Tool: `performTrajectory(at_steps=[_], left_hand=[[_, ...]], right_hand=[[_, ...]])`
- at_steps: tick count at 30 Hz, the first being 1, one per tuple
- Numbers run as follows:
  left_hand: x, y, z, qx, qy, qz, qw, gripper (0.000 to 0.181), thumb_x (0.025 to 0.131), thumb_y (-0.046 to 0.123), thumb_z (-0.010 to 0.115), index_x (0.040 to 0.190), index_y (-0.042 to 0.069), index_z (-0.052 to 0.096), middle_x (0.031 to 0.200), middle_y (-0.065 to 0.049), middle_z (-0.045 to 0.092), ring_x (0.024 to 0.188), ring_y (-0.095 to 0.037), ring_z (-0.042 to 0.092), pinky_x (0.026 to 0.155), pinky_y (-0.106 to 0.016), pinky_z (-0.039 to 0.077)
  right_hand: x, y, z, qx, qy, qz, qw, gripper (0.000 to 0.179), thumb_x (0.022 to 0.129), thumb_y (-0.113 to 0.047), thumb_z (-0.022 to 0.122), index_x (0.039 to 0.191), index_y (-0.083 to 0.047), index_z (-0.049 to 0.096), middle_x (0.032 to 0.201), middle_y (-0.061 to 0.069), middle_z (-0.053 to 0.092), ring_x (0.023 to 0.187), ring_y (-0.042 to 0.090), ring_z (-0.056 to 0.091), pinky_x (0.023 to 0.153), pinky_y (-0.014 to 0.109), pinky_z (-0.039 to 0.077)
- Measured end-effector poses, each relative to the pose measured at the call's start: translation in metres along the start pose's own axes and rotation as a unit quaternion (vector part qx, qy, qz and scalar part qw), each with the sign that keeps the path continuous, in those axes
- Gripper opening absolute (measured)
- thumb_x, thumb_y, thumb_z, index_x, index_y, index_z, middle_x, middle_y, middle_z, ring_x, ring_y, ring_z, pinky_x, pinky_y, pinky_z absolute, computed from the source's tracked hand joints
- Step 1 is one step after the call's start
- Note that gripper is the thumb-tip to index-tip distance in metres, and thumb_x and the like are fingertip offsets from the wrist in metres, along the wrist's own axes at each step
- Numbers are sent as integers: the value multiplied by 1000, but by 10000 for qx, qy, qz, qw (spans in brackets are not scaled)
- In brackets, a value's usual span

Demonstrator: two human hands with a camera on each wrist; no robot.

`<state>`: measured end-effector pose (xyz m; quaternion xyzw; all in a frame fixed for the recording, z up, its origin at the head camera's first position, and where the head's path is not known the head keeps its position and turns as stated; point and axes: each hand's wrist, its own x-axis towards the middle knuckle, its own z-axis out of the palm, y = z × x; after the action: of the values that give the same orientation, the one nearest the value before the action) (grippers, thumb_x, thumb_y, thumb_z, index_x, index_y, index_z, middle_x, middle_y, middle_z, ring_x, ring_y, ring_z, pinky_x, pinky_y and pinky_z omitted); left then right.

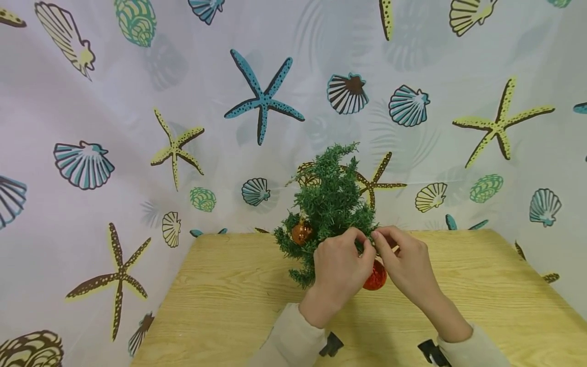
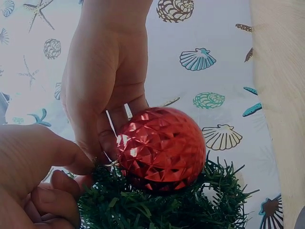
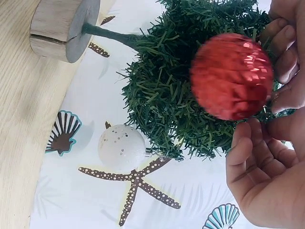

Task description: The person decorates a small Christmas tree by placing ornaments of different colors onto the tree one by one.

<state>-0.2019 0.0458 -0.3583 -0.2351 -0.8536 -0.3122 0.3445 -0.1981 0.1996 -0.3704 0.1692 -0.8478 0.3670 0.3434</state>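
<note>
A small artificial Christmas tree [image 1: 331, 204] stands on the table, its green trunk set in a round wooden base [image 3: 64, 31]. From its right side hangs a shiny red bauble [image 1: 375, 276], faceted in the left wrist view. Just above it, the left hand [image 1: 341, 265] and right hand [image 1: 410, 262] meet with bent fingers and thumbs, pinching at the bauble's thin hanging loop by a branch tip. Fingertips and greenery mostly hide the loop. In the left wrist view the bauble [image 2: 162, 150] rests close to the branches, its gold cap turned toward the fingertips.
A copper-coloured bauble [image 1: 301, 233] hangs on the tree's left side. A white bauble [image 3: 122, 148] hangs from another branch. Behind the wooden table [image 1: 220, 295] is a white curtain [image 1: 293, 66] printed with shells and starfish.
</note>
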Motion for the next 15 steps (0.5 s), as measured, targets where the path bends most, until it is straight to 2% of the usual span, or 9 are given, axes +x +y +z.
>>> performTrajectory(at_steps=[9, 15], left_hand=[[-1, -2, 1, 381, 116, 145, 9991, 12, 97, 18, 73, 86, 15, 76, 49, 8, 51, 39, 1, 16, 41, -11, 10], [-3, -7, 1, 228, 97, 161, 9996, 10, 97, 16, 73, 88, 12, 77, 48, 6, 51, 39, 2, 15, 41, -12, 11]], right_hand=[[1, -1, 2, 71, -58, -51, 9999, 10, 102, -2, 66, 102, -4, 76, 81, 1, 72, 71, 1, 59, 56, 23, 48], [2, -1, 4, 84, -71, -39, 9999, 10, 102, -3, 67, 103, -6, 76, 81, 1, 72, 72, 2, 60, 57, 23, 48]])
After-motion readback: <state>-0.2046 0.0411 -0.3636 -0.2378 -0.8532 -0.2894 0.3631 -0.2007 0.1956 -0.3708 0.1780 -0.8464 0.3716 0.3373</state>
